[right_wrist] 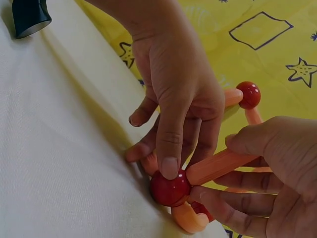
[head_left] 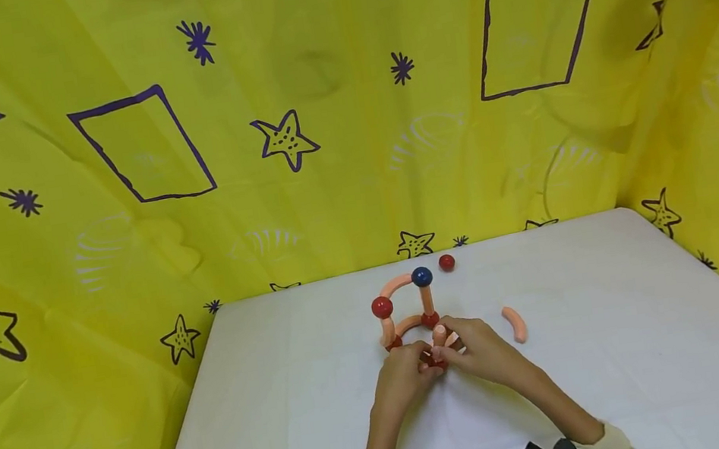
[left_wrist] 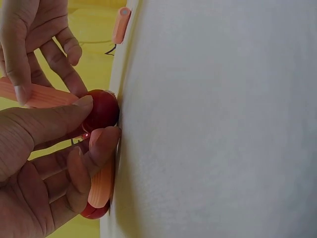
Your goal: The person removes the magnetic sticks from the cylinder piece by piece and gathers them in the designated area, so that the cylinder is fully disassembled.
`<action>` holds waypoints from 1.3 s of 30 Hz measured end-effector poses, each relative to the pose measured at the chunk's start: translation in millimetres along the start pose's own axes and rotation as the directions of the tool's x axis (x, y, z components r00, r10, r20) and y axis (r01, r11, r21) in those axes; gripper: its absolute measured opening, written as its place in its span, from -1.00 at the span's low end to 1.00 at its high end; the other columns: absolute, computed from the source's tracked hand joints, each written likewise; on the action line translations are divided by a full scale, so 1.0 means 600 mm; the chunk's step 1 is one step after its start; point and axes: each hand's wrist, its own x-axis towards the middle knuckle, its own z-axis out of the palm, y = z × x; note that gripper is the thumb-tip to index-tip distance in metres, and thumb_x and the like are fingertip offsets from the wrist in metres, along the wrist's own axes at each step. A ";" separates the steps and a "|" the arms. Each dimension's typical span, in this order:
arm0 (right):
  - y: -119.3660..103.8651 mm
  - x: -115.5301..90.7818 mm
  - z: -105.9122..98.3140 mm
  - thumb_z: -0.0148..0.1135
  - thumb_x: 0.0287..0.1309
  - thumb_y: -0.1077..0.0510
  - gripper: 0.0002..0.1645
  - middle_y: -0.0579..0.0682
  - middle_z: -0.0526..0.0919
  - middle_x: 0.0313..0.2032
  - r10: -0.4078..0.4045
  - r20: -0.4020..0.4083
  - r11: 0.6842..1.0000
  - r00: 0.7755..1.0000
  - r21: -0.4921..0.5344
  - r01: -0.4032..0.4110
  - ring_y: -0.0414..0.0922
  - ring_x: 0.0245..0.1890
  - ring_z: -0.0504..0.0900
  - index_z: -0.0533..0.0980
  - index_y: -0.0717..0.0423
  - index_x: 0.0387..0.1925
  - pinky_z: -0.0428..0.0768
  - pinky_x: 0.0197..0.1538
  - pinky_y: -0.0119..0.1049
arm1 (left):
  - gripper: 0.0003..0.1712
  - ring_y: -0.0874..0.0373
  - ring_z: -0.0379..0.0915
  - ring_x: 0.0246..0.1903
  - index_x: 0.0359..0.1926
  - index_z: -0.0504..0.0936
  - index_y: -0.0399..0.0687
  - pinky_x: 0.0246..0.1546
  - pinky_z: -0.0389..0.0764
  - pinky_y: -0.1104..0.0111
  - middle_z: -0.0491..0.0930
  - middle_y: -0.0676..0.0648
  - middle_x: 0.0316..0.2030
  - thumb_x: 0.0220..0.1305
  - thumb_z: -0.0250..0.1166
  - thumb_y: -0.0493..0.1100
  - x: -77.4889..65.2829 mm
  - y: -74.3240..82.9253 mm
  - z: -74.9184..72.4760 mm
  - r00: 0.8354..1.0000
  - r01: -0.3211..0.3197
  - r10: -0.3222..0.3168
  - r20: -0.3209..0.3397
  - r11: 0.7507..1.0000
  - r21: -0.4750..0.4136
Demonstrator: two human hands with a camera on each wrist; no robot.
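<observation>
Near the middle of the white table, my left hand (head_left: 399,381) pinches a glossy red ball (right_wrist: 170,187) between thumb and fingers, low against the tabletop. From above right, my right hand (head_left: 483,349) holds a straight orange rod (right_wrist: 218,167) whose end meets that ball. The rod stands up from the ball in the head view. Curved orange rods (head_left: 408,323) and other red balls (head_left: 382,307) form a joined frame just behind the hands. A blue ball (head_left: 422,277) tops its upright rod. Fingers partly hide the lower joints.
A loose red ball (head_left: 447,263) lies near the back edge of the white table (head_left: 624,341). To the right of my right hand is a loose curved orange rod (head_left: 515,324). Yellow patterned cloth (head_left: 342,196) hangs behind and at both sides.
</observation>
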 end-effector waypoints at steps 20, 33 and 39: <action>0.029 -0.004 -0.001 0.25 0.19 0.29 -0.73 0.25 0.66 -0.17 0.224 -0.014 0.944 0.974 0.252 -0.214 -0.07 -0.36 0.72 0.42 0.28 -0.09 0.64 -0.40 -0.41 | -0.78 0.35 0.34 -0.53 -0.24 0.71 -0.10 -0.51 0.37 0.53 0.68 0.02 -0.42 0.07 0.49 -0.17 -0.002 0.002 -0.001 0.999 0.048 -0.047 0.018 0.997 -0.056; 0.027 -0.009 0.000 0.18 0.27 0.35 -0.79 0.24 0.66 -0.24 0.164 0.005 0.947 0.987 0.280 -0.158 -0.04 -0.36 0.74 0.31 0.27 -0.17 0.66 -0.45 -0.32 | -0.77 0.29 0.46 -0.48 -0.22 0.71 -0.13 -0.45 0.44 0.53 0.72 -0.03 -0.37 0.08 0.48 -0.18 0.001 0.004 -0.001 0.997 0.072 -0.070 0.031 0.995 -0.066; 0.027 -0.009 -0.002 0.12 0.30 0.39 -0.82 0.27 0.59 -0.21 0.197 -0.001 0.931 0.980 0.315 -0.187 -0.04 -0.40 0.76 0.29 0.26 -0.16 0.67 -0.46 -0.32 | -0.79 0.31 0.42 -0.52 -0.25 0.70 -0.15 -0.49 0.41 0.53 0.70 -0.02 -0.40 0.06 0.48 -0.23 -0.002 0.004 -0.002 0.999 0.049 -0.048 0.015 0.998 -0.048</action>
